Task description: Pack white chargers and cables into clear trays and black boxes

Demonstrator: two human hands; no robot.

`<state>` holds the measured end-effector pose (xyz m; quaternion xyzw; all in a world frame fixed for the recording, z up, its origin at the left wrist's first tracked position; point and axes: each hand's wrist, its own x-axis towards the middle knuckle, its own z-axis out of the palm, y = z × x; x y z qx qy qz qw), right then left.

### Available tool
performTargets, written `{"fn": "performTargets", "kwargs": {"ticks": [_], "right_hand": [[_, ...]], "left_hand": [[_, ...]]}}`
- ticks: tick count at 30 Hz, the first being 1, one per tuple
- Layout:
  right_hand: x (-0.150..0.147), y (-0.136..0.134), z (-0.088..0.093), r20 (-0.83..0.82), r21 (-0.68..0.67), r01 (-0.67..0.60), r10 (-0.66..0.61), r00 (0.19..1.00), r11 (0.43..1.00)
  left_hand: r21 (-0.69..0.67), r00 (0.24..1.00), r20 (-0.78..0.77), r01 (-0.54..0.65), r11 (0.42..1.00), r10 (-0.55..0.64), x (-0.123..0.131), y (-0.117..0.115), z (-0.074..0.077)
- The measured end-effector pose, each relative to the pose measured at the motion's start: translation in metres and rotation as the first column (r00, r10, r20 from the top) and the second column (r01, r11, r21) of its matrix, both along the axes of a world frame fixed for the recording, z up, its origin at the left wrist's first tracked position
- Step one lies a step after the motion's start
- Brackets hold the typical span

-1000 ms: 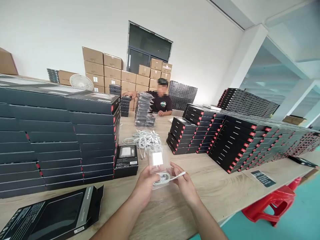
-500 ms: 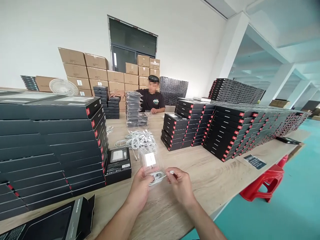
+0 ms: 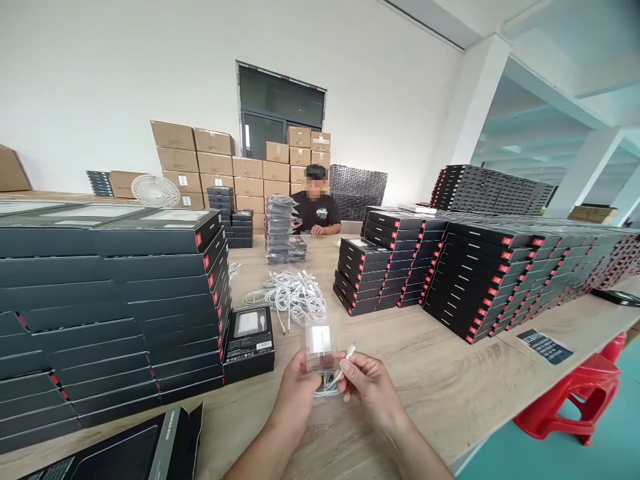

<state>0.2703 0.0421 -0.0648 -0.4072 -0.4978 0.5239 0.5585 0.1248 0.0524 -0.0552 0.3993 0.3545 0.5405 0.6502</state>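
Low over the table, my left hand [image 3: 296, 390] grips a clear plastic tray [image 3: 306, 353] by its near end. Inside the tray's far part sits a white charger [image 3: 321, 339]. A coiled white cable [image 3: 327, 392] lies at the near end, partly covered by my fingers. My right hand [image 3: 373, 387] is closed on one end of that cable, and the connector sticks up past the thumb and forefinger. Beyond the tray is a tangled pile of white cables [image 3: 295, 293]. A black box with a charger picture [image 3: 249, 340] stands to the left of my left hand.
Tall stacks of black boxes stand at left [image 3: 115, 293] and right [image 3: 470, 267]. An opened black box [image 3: 120, 453] lies front left. Across the table [image 3: 415, 373] sits a co-worker [image 3: 317, 210] behind a stack of wrapped dark items [image 3: 279, 230]. Red stools [image 3: 575, 393] stand at right.
My right hand has come closer to the tray, and the cable end now points upward. The co-worker's outstretched arm has left the box stack. My view has shifted left and up.
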Motion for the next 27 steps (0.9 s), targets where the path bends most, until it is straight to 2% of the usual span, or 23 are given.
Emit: {"fn": "performTargets", "kwargs": {"ticks": [1,3,4,6,8,9,10,12,14,17,20,27], "right_hand": [[0.0,0.004,0.004,0.056,0.039,0.01,-0.012,0.998,0.999],[0.001,0.016,0.014,0.23,0.215,0.055,-0.105,0.967,0.975],[0.002,0.025,0.019,0.316,0.336,0.07,-0.182,0.931,0.939],[0.003,0.045,0.027,0.414,0.553,0.044,-0.321,0.852,0.832],[0.006,0.066,0.028,0.413,0.654,0.021,-0.381,0.827,0.756],[0.008,0.076,0.026,0.378,0.658,0.053,-0.391,0.839,0.751],[0.01,0.085,0.022,0.332,0.629,0.112,-0.396,0.856,0.769],[0.015,0.099,0.009,0.253,0.494,0.236,-0.398,0.882,0.837],[0.021,0.108,-0.004,0.243,0.353,0.277,-0.374,0.895,0.894],[0.025,0.114,-0.018,0.297,0.233,0.235,-0.299,0.907,0.944],[0.025,0.117,-0.021,0.285,0.159,0.198,-0.237,0.929,0.967],[0.022,0.117,-0.017,0.257,0.169,0.152,-0.192,0.947,0.974]], "left_hand": [[0.001,1.0,0.023,0.0,1.0,0.0,0.0,0.0,0.002],[0.009,0.997,0.071,-0.028,1.0,0.028,0.0,-0.001,0.006],[0.01,0.994,0.092,-0.052,0.999,0.051,-0.001,-0.001,0.008],[-0.01,0.987,0.129,-0.092,0.996,0.092,-0.003,-0.001,0.011],[-0.045,0.981,0.148,-0.116,0.992,0.122,-0.006,-0.002,0.012],[-0.065,0.98,0.152,-0.123,0.99,0.132,-0.007,-0.002,0.012],[-0.083,0.978,0.152,-0.128,0.988,0.14,-0.008,-0.001,0.011],[-0.113,0.977,0.148,-0.138,0.984,0.154,-0.01,0.0,0.009],[-0.145,0.975,0.141,-0.153,0.978,0.173,-0.009,0.003,0.005],[-0.181,0.966,0.125,-0.201,0.963,0.226,-0.006,0.008,-0.002],[-0.196,0.963,0.108,-0.223,0.955,0.247,-0.003,0.011,-0.007],[-0.182,0.961,0.055,-0.256,0.949,0.269,-0.004,0.012,-0.008]]}}
